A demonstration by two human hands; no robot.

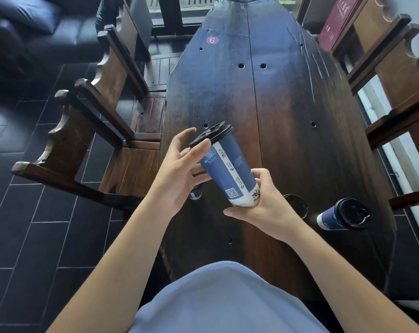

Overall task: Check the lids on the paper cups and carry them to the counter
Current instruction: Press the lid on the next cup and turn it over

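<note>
A tall blue and white paper cup (230, 169) with a black lid (212, 135) is held tilted above the dark wooden table (287, 104). My right hand (263, 200) grips its base. My left hand (179, 169) lies against the cup's left side, the thumb near the lid's rim and the fingers spread. A second blue cup (343, 215) with a black lid stands on the table at the right. Another black lid (297, 204) shows just behind my right hand. A third cup (196, 192) is mostly hidden under my left hand.
Wooden chairs (103, 131) stand along the table's left side, and more chairs (395, 92) along its right. A red round sticker with a 6 (212, 40) sits at the table's far end. A dark sofa (35, 27) is at the upper left. The floor is dark tile.
</note>
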